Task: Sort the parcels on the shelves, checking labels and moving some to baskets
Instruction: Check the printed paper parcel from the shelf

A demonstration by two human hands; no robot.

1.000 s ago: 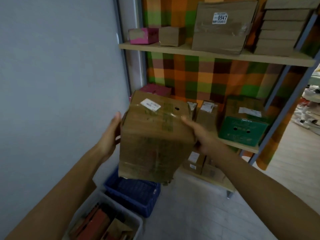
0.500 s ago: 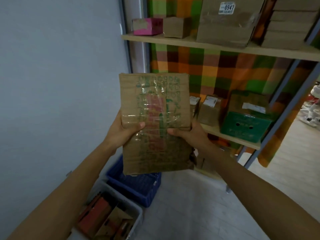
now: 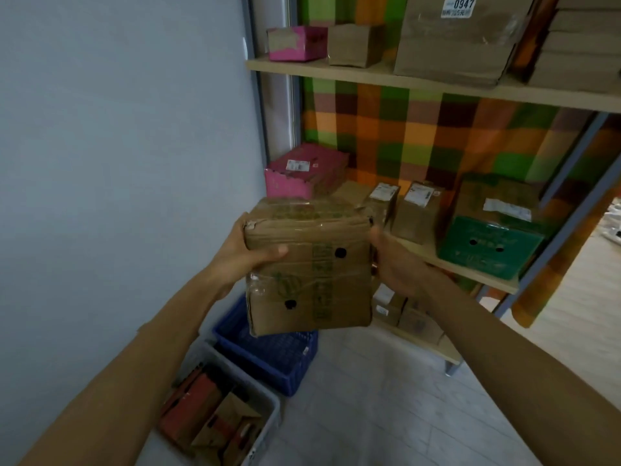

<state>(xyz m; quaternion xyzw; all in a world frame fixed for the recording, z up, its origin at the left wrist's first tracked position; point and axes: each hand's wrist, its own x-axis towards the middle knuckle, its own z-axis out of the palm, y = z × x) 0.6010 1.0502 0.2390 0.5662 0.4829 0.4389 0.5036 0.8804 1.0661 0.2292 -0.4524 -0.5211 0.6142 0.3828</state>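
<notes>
Parcel [image 3: 309, 267] (creased, taped cardboard) between hands

Head camera — facing forward-down, close on parcel [image 3: 309, 274].

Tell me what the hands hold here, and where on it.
One brown cardboard parcel: the left hand grips its left edge, thumb across the front; the right hand holds its right side.

Taped brown cardboard parcel [image 3: 309, 267], two black holes, held above blue basket [image 3: 268, 358].
</notes>
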